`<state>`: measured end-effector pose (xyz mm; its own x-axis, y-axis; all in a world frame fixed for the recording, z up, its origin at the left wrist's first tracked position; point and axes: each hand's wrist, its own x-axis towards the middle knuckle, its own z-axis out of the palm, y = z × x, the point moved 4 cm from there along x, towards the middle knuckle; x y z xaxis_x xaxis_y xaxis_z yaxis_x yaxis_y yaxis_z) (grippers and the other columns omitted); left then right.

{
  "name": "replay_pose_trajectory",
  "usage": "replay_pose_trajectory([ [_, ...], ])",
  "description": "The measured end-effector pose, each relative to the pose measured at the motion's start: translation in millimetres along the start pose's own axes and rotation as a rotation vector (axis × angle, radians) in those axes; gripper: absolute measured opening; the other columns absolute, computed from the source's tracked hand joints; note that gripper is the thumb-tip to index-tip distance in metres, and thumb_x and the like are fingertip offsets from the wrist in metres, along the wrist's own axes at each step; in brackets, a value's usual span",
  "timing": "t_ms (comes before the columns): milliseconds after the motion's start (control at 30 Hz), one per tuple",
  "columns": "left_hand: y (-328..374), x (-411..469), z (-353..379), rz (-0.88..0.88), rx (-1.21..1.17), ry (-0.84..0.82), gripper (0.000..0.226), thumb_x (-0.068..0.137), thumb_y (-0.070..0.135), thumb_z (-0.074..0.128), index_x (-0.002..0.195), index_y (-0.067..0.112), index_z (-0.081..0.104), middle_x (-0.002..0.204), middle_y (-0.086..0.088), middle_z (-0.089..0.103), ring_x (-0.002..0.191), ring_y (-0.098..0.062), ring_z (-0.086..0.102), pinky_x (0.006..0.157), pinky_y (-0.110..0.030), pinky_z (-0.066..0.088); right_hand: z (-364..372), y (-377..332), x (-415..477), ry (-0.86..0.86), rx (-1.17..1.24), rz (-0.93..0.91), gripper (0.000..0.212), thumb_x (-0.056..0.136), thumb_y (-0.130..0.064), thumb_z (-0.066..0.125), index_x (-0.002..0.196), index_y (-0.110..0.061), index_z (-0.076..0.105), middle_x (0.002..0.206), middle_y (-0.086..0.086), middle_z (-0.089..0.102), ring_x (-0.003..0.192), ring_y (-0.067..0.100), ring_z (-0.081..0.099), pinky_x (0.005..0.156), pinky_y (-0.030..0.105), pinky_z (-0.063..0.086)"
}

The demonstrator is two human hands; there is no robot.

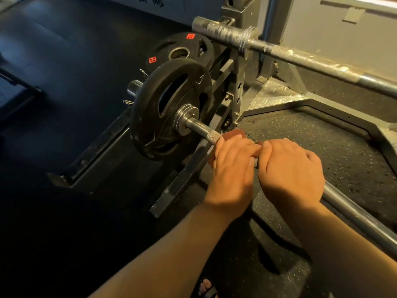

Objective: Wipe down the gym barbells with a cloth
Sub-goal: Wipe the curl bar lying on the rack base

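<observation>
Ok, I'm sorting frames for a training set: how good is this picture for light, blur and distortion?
Head view: dim, warm light, and the floor at left sinks to near black; the wide lens bows the upper barbell; the left hand on the cloth and the right hand look slightly soft, while the knurling on the lower barbell is crisp; arm shadows fall on the speckled mat.

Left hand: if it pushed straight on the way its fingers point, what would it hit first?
The cloth on the lower barbell, which the left hand grips; beyond that, likely the speckled floor mat.
</observation>
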<state>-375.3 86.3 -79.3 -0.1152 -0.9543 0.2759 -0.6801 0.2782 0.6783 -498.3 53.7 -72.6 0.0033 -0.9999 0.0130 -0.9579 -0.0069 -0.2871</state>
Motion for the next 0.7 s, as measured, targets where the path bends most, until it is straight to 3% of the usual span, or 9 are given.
replay_pose_trajectory([
  [67, -9.9, 2.5, -8.6, 0.025, 0.056, -0.086, 0.035, 0.103, 0.019, 0.037, 0.130, 0.016, 0.059, 0.133, 0.001, 0.055, 0.139, -0.017, 0.040, 0.119, -0.053, 0.024, 0.7, -0.2, -0.7, -0.006, -0.006, 0.000, 0.045, 0.108, -0.036, 0.023, 0.106, -0.024, 0.066, 0.108, -0.003, 0.069, 0.117, 0.024, 0.061, 0.097, 0.045, 0.040],
  [133, -20.7, 14.5, -21.9, 0.062, 0.164, -0.105, 0.029, 0.104, 0.021, 0.038, 0.124, 0.019, 0.059, 0.124, 0.004, 0.055, 0.129, -0.012, 0.045, 0.123, -0.047, 0.019, 1.8, 0.9, 0.2, -0.011, -0.006, -0.012, 0.045, 0.108, -0.036, 0.023, 0.106, -0.024, 0.066, 0.108, -0.002, 0.068, 0.116, 0.024, 0.060, 0.097, 0.045, 0.040],
  [200, -36.2, 28.6, -39.0, -0.016, 0.194, -0.013, 0.025, 0.105, 0.021, 0.035, 0.114, 0.022, 0.058, 0.115, 0.007, 0.053, 0.121, -0.011, 0.049, 0.125, -0.042, 0.018, 1.7, 1.6, 0.4, -0.005, -0.001, -0.022, 0.045, 0.108, -0.037, 0.023, 0.105, -0.022, 0.066, 0.107, -0.002, 0.068, 0.114, 0.025, 0.060, 0.098, 0.045, 0.040],
  [267, -51.2, 36.3, -47.7, -0.137, 0.178, 0.099, 0.023, 0.107, 0.020, 0.034, 0.112, 0.023, 0.057, 0.117, 0.007, 0.053, 0.128, -0.013, 0.046, 0.123, -0.039, 0.024, 1.2, 1.6, 0.0, 0.007, -0.003, -0.026, 0.045, 0.109, -0.036, 0.023, 0.105, -0.022, 0.066, 0.105, -0.002, 0.067, 0.112, 0.025, 0.060, 0.098, 0.045, 0.040],
  [333, -52.0, 33.5, -41.2, -0.185, 0.131, 0.185, 0.024, 0.108, 0.017, 0.034, 0.110, 0.023, 0.057, 0.118, 0.008, 0.053, 0.136, -0.016, 0.042, 0.126, -0.038, 0.016, 0.9, 1.0, -0.1, 0.015, -0.012, -0.028, 0.045, 0.108, -0.036, 0.022, 0.104, -0.024, 0.065, 0.103, -0.004, 0.066, 0.107, 0.022, 0.059, 0.097, 0.042, 0.038],
  [400, -36.3, 27.6, -26.9, -0.173, 0.072, 0.213, 0.026, 0.108, 0.013, 0.033, 0.106, 0.023, 0.057, 0.115, 0.009, 0.051, 0.136, -0.017, 0.042, 0.126, -0.047, 0.012, -0.8, -0.5, -0.2, 0.023, -0.018, -0.030, 0.044, 0.108, -0.035, 0.022, 0.102, -0.025, 0.064, 0.098, -0.005, 0.063, 0.100, 0.019, 0.057, 0.094, 0.040, 0.036],
  [467, -18.5, 17.6, -13.4, -0.070, 0.064, 0.143, 0.027, 0.106, 0.011, 0.036, 0.109, 0.020, 0.061, 0.115, 0.006, 0.054, 0.131, -0.019, 0.046, 0.119, -0.055, 0.022, -1.1, -1.6, 0.1, 0.028, -0.026, -0.028, 0.044, 0.108, -0.035, 0.021, 0.102, -0.026, 0.064, 0.097, -0.006, 0.063, 0.099, 0.018, 0.056, 0.093, 0.039, 0.036],
  [567, -22.6, 11.8, -20.4, 0.084, 0.129, -0.033, 0.028, 0.105, 0.014, 0.041, 0.123, 0.016, 0.062, 0.124, 0.002, 0.057, 0.132, -0.016, 0.046, 0.120, -0.053, 0.024, -0.8, -1.8, 0.5, 0.035, -0.020, -0.029, 0.044, 0.108, -0.035, 0.022, 0.102, -0.025, 0.065, 0.099, -0.006, 0.065, 0.102, 0.019, 0.058, 0.093, 0.040, 0.036],
  [700, -51.1, 37.0, -51.5, 0.021, 0.232, -0.061, 0.024, 0.106, 0.022, 0.037, 0.115, 0.021, 0.059, 0.114, 0.008, 0.053, 0.121, -0.009, 0.047, 0.122, -0.048, 0.025, -2.4, -1.6, -0.1, 0.033, -0.014, -0.043, 0.044, 0.108, -0.036, 0.022, 0.102, -0.024, 0.064, 0.091, -0.010, 0.050, 0.095, 0.018, 0.055, 0.091, 0.039, 0.036],
])
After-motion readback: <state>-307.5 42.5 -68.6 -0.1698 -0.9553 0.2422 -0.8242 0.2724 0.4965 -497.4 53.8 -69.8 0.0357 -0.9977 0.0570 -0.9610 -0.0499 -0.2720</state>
